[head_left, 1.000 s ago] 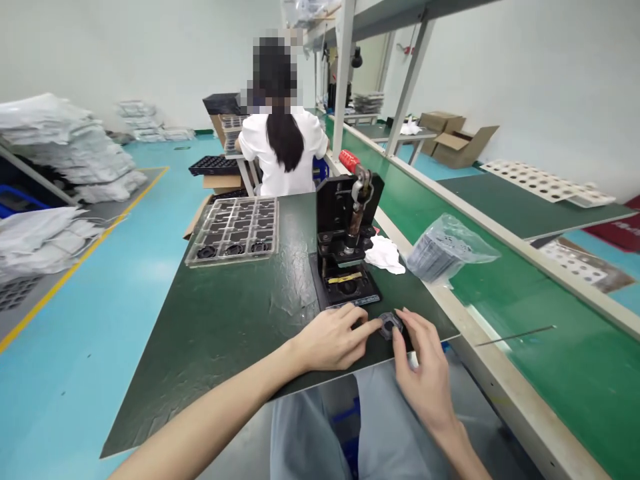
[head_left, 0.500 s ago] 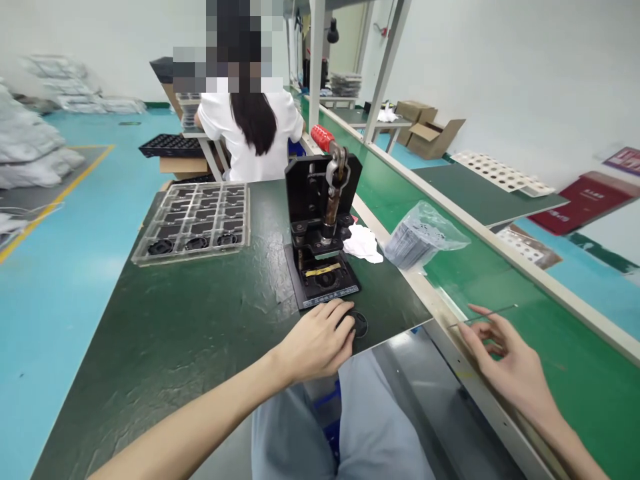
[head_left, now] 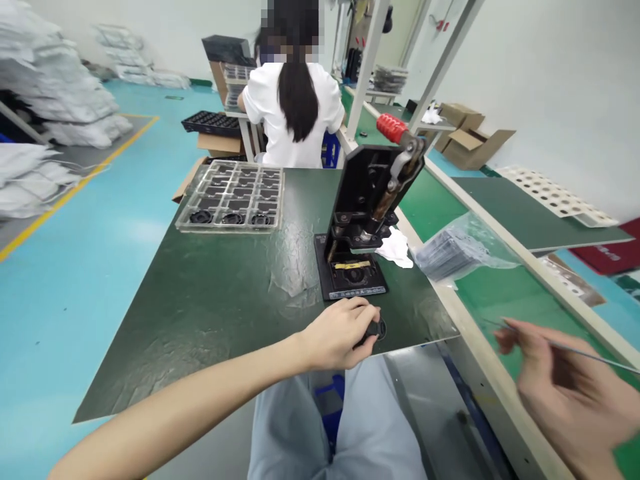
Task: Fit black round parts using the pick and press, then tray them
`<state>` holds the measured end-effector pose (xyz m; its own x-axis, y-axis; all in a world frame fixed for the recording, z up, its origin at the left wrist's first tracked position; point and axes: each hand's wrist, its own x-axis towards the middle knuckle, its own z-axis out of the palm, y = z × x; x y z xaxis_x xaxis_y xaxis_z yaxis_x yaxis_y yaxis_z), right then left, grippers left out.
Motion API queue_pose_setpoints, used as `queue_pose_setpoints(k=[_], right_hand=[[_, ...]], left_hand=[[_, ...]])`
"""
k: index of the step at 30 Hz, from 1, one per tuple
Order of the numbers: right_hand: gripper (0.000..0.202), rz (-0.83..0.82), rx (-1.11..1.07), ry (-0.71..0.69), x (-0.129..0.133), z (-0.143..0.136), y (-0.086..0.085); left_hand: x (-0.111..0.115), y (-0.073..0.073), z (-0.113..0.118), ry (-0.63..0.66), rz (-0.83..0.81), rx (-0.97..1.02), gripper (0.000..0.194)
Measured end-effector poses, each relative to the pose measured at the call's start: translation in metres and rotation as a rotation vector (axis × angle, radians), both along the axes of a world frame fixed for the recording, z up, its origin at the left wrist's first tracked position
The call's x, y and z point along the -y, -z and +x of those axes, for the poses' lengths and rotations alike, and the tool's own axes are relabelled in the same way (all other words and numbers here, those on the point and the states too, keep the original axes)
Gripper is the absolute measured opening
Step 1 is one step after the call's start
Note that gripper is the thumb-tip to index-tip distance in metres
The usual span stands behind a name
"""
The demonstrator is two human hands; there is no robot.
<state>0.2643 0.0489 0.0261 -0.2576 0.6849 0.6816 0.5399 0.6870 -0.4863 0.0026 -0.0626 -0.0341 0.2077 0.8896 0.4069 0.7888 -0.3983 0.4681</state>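
My left hand is closed around a round black part at the table's near edge, just in front of the press. My right hand, slightly blurred, pinches a thin metal rod over the green belt at the right. The black toggle press has a red handle that points up and left. A yellow strip lies across the press base, above a round black recess or part.
A clear tray with black parts lies on the dark green table. White cloth and a plastic bag of flat grey pieces are right of the press. Ahead sits a person in white.
The view has shifted, and most things appear displaced rightward. My left fingers now wrap round the black part that lay beside them. My right hand has moved right and turned, still with the rod.
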Motion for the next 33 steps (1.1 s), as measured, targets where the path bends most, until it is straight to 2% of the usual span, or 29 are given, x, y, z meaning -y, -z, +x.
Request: queue_pose_setpoints(k=[2,4,6,9,14,18,30,33], right_hand=[[0.015,-0.061,-0.05,-0.267,-0.003,-0.039,-0.001],[0.019,-0.169,-0.084,-0.483,-0.01,-0.081,0.008],[0.021,-0.258,-0.13,-0.628,-0.02,-0.118,0.022],[0.021,-0.309,-0.162,-0.731,-0.033,-0.155,0.043],[0.019,-0.259,-0.098,-0.716,-0.039,-0.17,0.055],[0.02,-0.18,-0.054,-0.69,-0.038,-0.167,0.054],[0.026,-0.174,-0.049,-0.656,-0.046,-0.166,0.056],[0.029,-0.159,-0.066,-0.632,-0.043,-0.167,0.05]], left_hand=[[0.0,0.002,0.001,-0.007,0.006,-0.032,0.026],[0.001,0.002,0.001,-0.034,-0.01,-0.072,0.034],[0.001,0.001,-0.001,-0.068,-0.032,-0.097,0.041],[0.002,-0.001,-0.005,-0.097,-0.045,-0.112,0.042],[0.004,-0.001,-0.007,-0.1,-0.064,-0.114,0.042],[0.003,0.0,-0.007,-0.095,-0.054,-0.121,0.042],[0.003,-0.001,-0.005,-0.082,-0.073,-0.116,0.042],[0.003,0.0,-0.006,-0.086,-0.066,-0.094,0.043]])
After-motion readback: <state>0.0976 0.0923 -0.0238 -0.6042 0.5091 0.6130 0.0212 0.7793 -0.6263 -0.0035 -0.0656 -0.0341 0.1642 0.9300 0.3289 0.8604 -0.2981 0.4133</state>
